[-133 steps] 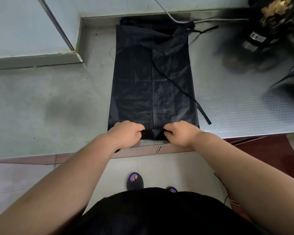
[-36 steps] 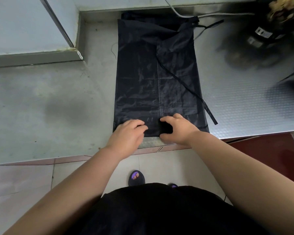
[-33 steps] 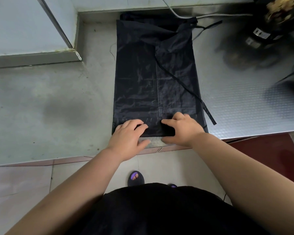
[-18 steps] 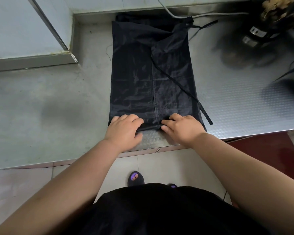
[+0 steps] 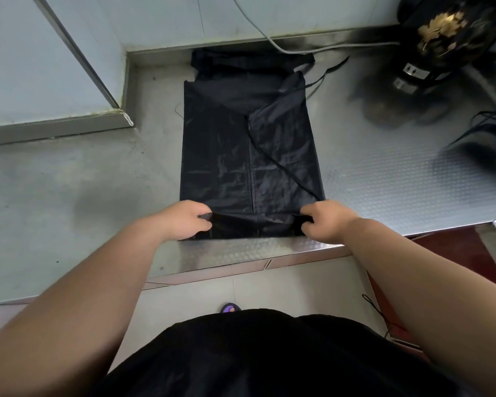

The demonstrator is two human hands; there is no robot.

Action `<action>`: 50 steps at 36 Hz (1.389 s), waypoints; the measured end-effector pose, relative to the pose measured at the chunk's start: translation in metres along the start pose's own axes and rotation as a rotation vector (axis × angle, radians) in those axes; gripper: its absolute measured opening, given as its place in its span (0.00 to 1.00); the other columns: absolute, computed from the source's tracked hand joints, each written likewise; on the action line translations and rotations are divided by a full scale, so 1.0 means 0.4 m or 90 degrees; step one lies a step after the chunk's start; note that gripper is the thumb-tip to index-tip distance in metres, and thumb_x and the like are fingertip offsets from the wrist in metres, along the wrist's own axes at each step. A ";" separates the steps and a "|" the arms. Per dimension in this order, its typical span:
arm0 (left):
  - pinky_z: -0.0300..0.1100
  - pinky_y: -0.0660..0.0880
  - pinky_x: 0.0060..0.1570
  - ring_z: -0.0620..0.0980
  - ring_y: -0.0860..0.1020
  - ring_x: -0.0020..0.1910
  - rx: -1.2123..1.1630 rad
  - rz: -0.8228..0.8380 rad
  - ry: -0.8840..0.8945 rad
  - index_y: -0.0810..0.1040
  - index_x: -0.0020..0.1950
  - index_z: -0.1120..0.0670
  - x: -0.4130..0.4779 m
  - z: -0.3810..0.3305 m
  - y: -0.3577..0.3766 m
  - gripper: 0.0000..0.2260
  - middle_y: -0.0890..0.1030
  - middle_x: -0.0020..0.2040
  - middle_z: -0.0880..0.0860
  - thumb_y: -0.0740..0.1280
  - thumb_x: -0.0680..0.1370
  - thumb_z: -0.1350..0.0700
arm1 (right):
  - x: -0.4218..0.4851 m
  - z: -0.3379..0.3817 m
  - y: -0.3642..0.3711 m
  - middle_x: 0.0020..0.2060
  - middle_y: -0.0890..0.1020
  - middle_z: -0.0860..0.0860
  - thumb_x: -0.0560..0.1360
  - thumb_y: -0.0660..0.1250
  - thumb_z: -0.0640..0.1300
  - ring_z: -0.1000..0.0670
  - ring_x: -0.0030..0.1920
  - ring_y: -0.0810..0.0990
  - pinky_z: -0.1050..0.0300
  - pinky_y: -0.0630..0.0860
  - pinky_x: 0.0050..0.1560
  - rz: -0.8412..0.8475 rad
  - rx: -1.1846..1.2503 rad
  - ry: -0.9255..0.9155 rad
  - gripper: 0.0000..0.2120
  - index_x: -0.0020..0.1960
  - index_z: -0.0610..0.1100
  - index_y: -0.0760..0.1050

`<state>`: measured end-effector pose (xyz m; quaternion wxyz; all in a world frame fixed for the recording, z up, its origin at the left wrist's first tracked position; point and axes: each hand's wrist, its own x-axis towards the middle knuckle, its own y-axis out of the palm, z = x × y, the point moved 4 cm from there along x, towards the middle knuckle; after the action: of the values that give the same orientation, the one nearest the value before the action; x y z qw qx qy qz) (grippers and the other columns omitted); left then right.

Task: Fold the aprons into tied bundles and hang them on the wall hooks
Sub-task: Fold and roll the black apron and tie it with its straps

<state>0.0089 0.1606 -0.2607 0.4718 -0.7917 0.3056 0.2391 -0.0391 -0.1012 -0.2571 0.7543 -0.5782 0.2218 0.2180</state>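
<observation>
A black apron (image 5: 241, 156) lies flat on the steel counter (image 5: 398, 181), folded into a long narrow strip that runs away from me. Its near end is turned over into a short rolled fold (image 5: 255, 226). My left hand (image 5: 185, 220) grips the left end of that fold and my right hand (image 5: 325, 222) grips the right end. A thin black tie strap (image 5: 278, 164) crosses the apron diagonally toward my right hand. No wall hooks are in view.
A black jar with a gold pattern (image 5: 447, 32) stands at the back right, with a grey cable (image 5: 284, 48) along the back wall. More dark fabric and straps (image 5: 493, 130) lie at the right edge. A steel-edged wall corner (image 5: 109, 110) juts in at left.
My hands have spread from the middle of the near fold out to its two ends. The fold at the near end is thicker than before, and the apron sits farther from the counter edge.
</observation>
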 end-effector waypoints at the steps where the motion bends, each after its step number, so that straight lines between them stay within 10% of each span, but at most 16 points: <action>1: 0.40 0.65 0.33 0.49 0.69 0.33 -0.030 -0.007 -0.015 0.74 0.45 0.60 0.001 0.015 0.000 0.04 0.72 0.37 0.53 0.64 0.77 0.59 | 0.000 -0.008 0.000 0.33 0.70 0.53 0.73 0.61 0.43 0.46 0.43 0.73 0.57 0.67 0.40 0.006 0.023 0.016 0.10 0.34 0.50 0.65; 7: 0.38 0.67 0.34 0.51 0.72 0.35 -0.195 -0.153 -0.071 0.79 0.44 0.54 0.003 0.095 0.001 0.03 0.77 0.37 0.53 0.69 0.76 0.56 | 0.012 -0.045 -0.007 0.46 0.75 0.47 0.75 0.63 0.40 0.46 0.45 0.72 0.59 0.66 0.44 -0.054 0.164 0.105 0.08 0.54 0.43 0.74; 19: 0.46 0.70 0.43 0.59 0.76 0.49 -0.076 -0.396 -0.153 0.71 0.51 0.56 -0.010 0.110 0.060 0.11 0.78 0.46 0.55 0.63 0.79 0.48 | 0.003 -0.070 0.050 0.55 0.76 0.40 0.77 0.64 0.45 0.40 0.51 0.75 0.50 0.72 0.48 -0.184 0.357 0.304 0.16 0.60 0.39 0.62; 25: 0.54 0.71 0.49 0.62 0.71 0.57 0.118 -0.525 -0.013 0.71 0.66 0.57 -0.025 0.070 0.070 0.18 0.73 0.61 0.59 0.67 0.76 0.60 | -0.009 -0.026 0.046 0.63 0.67 0.43 0.75 0.58 0.36 0.39 0.60 0.69 0.49 0.65 0.58 -0.266 -0.004 0.162 0.21 0.67 0.47 0.65; 30: 0.55 0.72 0.58 0.61 0.75 0.62 0.272 -0.365 0.263 0.78 0.63 0.55 0.007 0.050 0.102 0.26 0.78 0.63 0.57 0.64 0.68 0.75 | -0.011 -0.043 0.082 0.76 0.56 0.51 0.79 0.55 0.55 0.48 0.74 0.57 0.51 0.51 0.71 -0.152 -0.064 0.048 0.27 0.76 0.53 0.55; 34: 0.53 0.65 0.66 0.54 0.69 0.69 0.247 -0.273 0.229 0.74 0.68 0.51 -0.008 0.054 0.101 0.28 0.72 0.69 0.51 0.56 0.74 0.38 | -0.017 -0.050 0.093 0.76 0.50 0.52 0.71 0.57 0.71 0.48 0.75 0.53 0.51 0.49 0.73 -0.070 -0.099 0.028 0.41 0.77 0.54 0.48; 38: 0.46 0.57 0.70 0.48 0.62 0.71 0.281 -0.227 0.201 0.67 0.72 0.45 -0.017 0.058 0.097 0.42 0.65 0.72 0.43 0.52 0.63 0.25 | -0.009 -0.045 0.075 0.75 0.58 0.52 0.78 0.53 0.63 0.47 0.72 0.62 0.53 0.56 0.70 -0.109 -0.098 0.016 0.28 0.75 0.54 0.58; 46: 0.43 0.59 0.65 0.49 0.70 0.65 0.254 -0.265 0.215 0.73 0.66 0.48 -0.018 0.049 0.048 0.20 0.74 0.66 0.44 0.64 0.73 0.53 | -0.012 -0.025 0.063 0.64 0.74 0.56 0.81 0.49 0.57 0.46 0.63 0.72 0.52 0.66 0.63 -0.164 -0.052 0.000 0.20 0.65 0.54 0.73; 50: 0.42 0.70 0.58 0.52 0.77 0.54 0.167 -0.252 0.169 0.79 0.59 0.47 0.002 0.064 0.022 0.19 0.80 0.58 0.46 0.64 0.72 0.63 | -0.027 -0.038 0.061 0.65 0.74 0.56 0.70 0.51 0.71 0.47 0.65 0.71 0.50 0.66 0.65 -0.120 -0.023 -0.011 0.34 0.66 0.52 0.72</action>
<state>0.0010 0.1803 -0.2778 0.5635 -0.7927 0.2326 -0.0048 -0.0634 -0.1111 -0.2731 0.7626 -0.6083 0.1558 0.1553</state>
